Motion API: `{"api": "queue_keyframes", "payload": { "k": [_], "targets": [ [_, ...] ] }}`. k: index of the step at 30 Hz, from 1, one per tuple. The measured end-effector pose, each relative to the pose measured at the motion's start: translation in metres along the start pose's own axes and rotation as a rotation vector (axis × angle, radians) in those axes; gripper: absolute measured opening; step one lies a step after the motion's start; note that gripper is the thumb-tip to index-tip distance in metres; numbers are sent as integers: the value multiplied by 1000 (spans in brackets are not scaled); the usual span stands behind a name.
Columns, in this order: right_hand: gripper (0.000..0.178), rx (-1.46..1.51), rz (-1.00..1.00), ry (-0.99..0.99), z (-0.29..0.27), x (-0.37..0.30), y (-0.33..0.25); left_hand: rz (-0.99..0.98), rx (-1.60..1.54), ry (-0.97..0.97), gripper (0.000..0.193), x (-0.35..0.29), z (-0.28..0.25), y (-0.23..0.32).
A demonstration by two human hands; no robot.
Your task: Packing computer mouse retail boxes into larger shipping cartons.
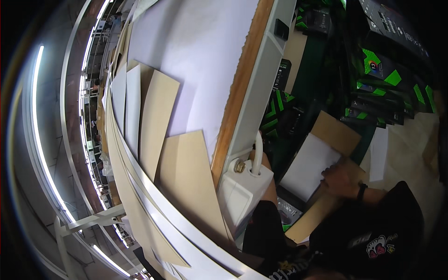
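Note:
At the right, my right hand (pixel 340 179), with a dark band on its wrist, lies over the edge of a white sheet (pixel 305 165). Its fingers are somewhat bent and seem to rest on the sheet rather than wrap round it. Brown cardboard flaps (pixel 336 133) stick out beyond the sheet at both ends. My left arm (pixel 270 186) passes behind a white plastic box (pixel 245 191) with a white cable; its hand is mostly hidden there. Between them, a printed black box (pixel 288 212) shows partly beneath the cardboard.
Large beige and white boards (pixel 191 172) lie stacked to the left, beside a pale panel (pixel 200 60) with a wooden edge (pixel 247 70). Several black-and-green boxes (pixel 373 105) are piled at the upper right. A white strip (pixel 378 154) lies on brown paper. Ceiling lights (pixel 39 126) show far left.

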State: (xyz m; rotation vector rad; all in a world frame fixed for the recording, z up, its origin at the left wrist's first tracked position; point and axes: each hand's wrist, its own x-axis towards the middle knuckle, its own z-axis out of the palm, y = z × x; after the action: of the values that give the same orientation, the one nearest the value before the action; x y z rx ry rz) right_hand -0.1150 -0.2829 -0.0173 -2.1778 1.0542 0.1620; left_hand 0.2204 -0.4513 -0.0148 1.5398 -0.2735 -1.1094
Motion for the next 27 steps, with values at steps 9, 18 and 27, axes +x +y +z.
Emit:
{"api": "queue_keyframes", "payload": {
  "k": [9, 18, 27],
  "targets": [
    [26, -17, -121, 101, 6, -8, 17, -109, 95, 47, 48, -41, -131, -1],
    [20, -44, -233, 151, 4, 0, 12, -274, -136, 64, 50, -35, -181, -40],
    [18, -28, -198, 182, -5, -17, 20, -304, -347, 77, 44, -31, -132, -90]
  ]
}}
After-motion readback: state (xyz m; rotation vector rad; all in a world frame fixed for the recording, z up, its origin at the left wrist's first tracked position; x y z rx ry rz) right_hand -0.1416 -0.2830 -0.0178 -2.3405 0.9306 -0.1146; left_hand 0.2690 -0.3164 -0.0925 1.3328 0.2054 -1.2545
